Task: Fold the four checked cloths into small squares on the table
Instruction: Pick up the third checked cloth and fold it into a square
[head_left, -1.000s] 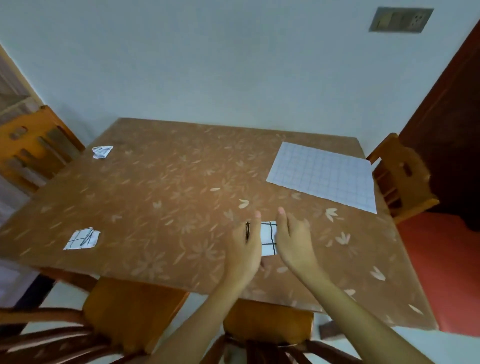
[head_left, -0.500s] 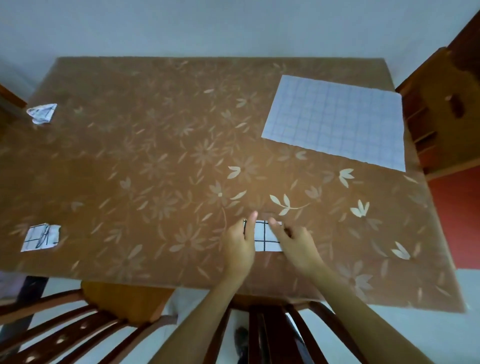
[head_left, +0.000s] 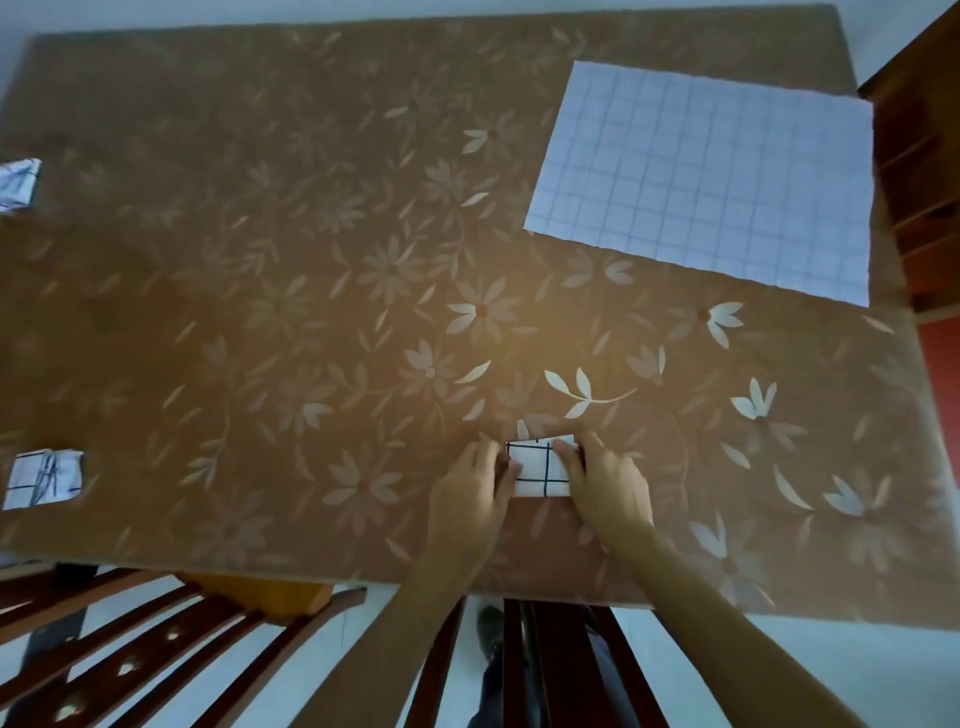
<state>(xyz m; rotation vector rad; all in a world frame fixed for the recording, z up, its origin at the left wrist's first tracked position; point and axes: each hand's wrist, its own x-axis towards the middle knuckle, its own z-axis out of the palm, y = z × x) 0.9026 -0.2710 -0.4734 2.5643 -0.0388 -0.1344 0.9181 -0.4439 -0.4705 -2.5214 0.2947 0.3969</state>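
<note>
A small folded white cloth with dark check lines (head_left: 540, 467) lies near the table's front edge. My left hand (head_left: 475, 491) grips its left side and my right hand (head_left: 605, 480) grips its right side, fingers pinching the folds. A large checked cloth (head_left: 701, 176) lies spread flat at the back right. One folded checked cloth (head_left: 44, 475) sits at the front left. Another folded one (head_left: 18, 184) rests at the left edge, partly cut off by the frame.
The table (head_left: 311, 312) wears a brown cover printed with pale flowers. Wooden chair backs (head_left: 156, 644) stand below the front edge. An orange wooden chair (head_left: 924, 171) stands at the right side.
The camera has tilted further down and closer over the table. Both hands have closed in on the small cloth, covering more of its two sides.
</note>
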